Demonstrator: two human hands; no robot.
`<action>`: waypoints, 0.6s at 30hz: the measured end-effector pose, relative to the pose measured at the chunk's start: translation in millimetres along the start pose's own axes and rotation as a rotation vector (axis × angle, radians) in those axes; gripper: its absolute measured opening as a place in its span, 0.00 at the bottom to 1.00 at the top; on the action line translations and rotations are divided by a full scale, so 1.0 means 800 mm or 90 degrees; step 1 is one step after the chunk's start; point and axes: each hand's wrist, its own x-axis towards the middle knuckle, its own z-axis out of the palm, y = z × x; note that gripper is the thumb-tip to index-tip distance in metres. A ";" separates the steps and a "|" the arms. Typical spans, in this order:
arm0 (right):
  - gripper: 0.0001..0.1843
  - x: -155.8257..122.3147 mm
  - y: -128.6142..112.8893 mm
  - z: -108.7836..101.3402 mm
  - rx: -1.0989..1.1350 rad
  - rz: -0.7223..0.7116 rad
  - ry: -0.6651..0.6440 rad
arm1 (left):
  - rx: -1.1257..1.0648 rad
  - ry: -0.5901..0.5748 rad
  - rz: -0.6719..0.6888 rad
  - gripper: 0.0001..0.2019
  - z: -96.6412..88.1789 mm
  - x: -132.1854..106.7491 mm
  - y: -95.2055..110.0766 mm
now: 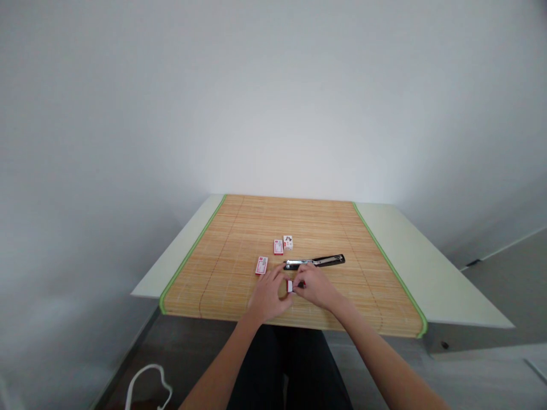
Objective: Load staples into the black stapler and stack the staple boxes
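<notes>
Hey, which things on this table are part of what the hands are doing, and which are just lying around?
In hand: small white box, pinched between left hand and right hand; black stapler just behind them, probably.
Lying about: red box at left; red box further back; pale printed box beside it; bamboo mat.

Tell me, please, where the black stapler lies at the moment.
Head view: the black stapler lies flat on the bamboo mat, just beyond the right hand and right of a red-and-white box.

Pale table (427, 273) — bamboo mat (239, 239) on top
</notes>
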 end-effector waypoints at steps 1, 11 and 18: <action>0.06 0.000 0.002 -0.002 0.014 -0.001 -0.007 | -0.003 0.003 0.001 0.19 0.000 0.000 0.000; 0.30 -0.070 0.071 -0.050 0.097 0.062 -0.039 | -0.030 0.007 -0.007 0.19 0.005 0.001 -0.012; 0.16 -0.083 0.091 -0.038 0.189 0.107 -0.047 | -0.059 -0.007 -0.016 0.17 0.001 0.003 -0.015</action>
